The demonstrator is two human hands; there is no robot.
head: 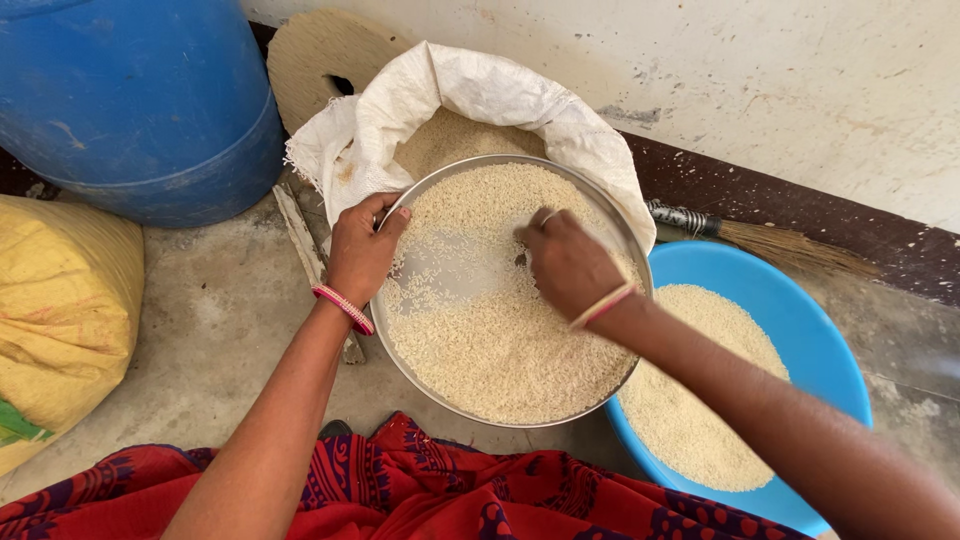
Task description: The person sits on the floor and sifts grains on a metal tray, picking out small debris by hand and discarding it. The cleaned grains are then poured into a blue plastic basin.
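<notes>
A round steel plate (pixel 632 248) full of white rice (pixel 510 350) sits in front of me. My left hand (pixel 362 250) grips the plate's left rim, a pink bangle at the wrist. My right hand (pixel 567 265) rests on the rice in the plate's middle, fingers curled down into the grains beside a bare swept patch of metal. Behind the plate stands an open white woven sack (pixel 470 95) with more rice inside. A blue plastic basin (pixel 800 330) holding rice lies at the right, partly under the plate and my right forearm.
A large blue drum (pixel 140 100) stands at the back left. A yellow sack (pixel 60 310) lies at the left. A broom (pixel 770 240) rests along the wall at the right. Red patterned cloth (pixel 420 490) covers my lap. A round wooden board (pixel 320 55) leans behind the white sack.
</notes>
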